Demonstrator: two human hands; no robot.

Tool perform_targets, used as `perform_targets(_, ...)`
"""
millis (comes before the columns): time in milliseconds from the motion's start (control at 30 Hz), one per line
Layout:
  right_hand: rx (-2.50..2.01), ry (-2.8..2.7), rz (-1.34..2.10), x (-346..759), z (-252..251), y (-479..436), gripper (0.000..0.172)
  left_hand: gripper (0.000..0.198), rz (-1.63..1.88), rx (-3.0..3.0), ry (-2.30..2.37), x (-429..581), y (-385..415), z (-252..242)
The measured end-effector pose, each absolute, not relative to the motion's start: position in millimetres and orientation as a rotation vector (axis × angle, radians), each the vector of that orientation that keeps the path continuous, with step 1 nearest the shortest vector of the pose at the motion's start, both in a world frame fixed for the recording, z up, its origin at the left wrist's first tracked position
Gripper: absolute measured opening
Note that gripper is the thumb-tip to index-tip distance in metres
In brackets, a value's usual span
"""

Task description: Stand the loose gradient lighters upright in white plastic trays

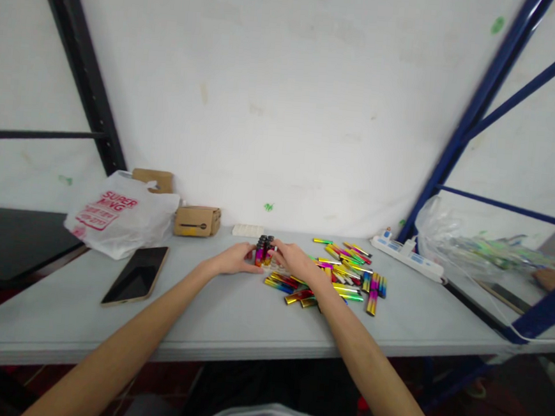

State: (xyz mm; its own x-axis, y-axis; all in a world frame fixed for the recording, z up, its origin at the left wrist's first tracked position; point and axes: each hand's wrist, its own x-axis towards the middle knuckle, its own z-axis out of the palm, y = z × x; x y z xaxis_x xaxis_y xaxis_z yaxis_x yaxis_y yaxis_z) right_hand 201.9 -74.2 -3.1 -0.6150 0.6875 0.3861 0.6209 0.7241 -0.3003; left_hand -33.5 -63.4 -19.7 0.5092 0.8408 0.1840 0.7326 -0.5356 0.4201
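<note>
A small cluster of upright dark-topped iridescent tubes (263, 250) stands on the grey table (231, 313). My left hand (237, 258) rests against the cluster's left side, fingers curled around it. My right hand (293, 259) reaches in from the right, fingertips pinched at one tube in the cluster. Several loose rainbow-coloured tubes (349, 274) lie scattered flat on the table right of my hands.
A dark phone (136, 275) lies at the left, with a white plastic bag (116, 214) and a small cardboard box (197, 220) behind it. A white tray (247, 230) sits by the wall. A power strip (406, 254), clear bag (476, 249) and blue shelf frame (461, 129) stand at the right.
</note>
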Motion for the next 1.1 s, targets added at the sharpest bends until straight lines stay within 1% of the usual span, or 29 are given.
perform_targets(233,-1.151,-2.347,0.079,197.3,-9.6,-70.1,0.039,0.061,0.544,2.468,1.323,-33.3,-62.4,-20.0)
perform_targets(433,-1.145,-2.33,0.041,226.1,-5.6,-55.1,0.047,0.062,0.516,2.462,1.359,-33.3,-63.2,-17.8)
perform_targets(500,-1.296,-2.233,-0.047,242.8,-5.3,-42.3,0.045,0.062,0.504,2.467,1.367,-33.6,-62.3,-18.2)
perform_targets(567,-1.532,-2.143,-0.101,258.9,-8.3,-28.6,0.036,0.063,0.505,2.47,1.379,-34.1,-61.2,-19.2)
perform_targets(600,-1.668,-2.105,-0.108,265.9,-11.1,-22.5,0.038,0.064,0.505,2.471,1.381,-34.4,-60.7,-19.7)
perform_targets(667,-1.886,-2.099,-0.073,276.5,-18.3,-13.6,0.048,0.064,0.497,2.474,1.372,-34.8,-60.1,-20.3)
perform_targets(733,-1.992,-2.147,-0.009,282.0,-25.5,-9.3,0.051,0.064,0.485,2.475,1.365,-34.9,-60.3,-20.3)
perform_targets(833,-1.99,-2.214,0.041,282.1,-31.6,-8.2,0.051,0.064,0.494,2.467,1.358,-34.7,-61.2,-19.6)
perform_targets(933,-1.942,-2.224,-0.027,277.4,-31.5,-7.8,0.049,0.064,0.518,2.455,1.364,-34.7,-61.5,-19.3)
perform_targets(1100,-1.801,-2.313,-0.039,273.3,-25.8,-6.0,0.038,0.064,0.514,2.467,1.372,-35.6,-59.7,-20.8)
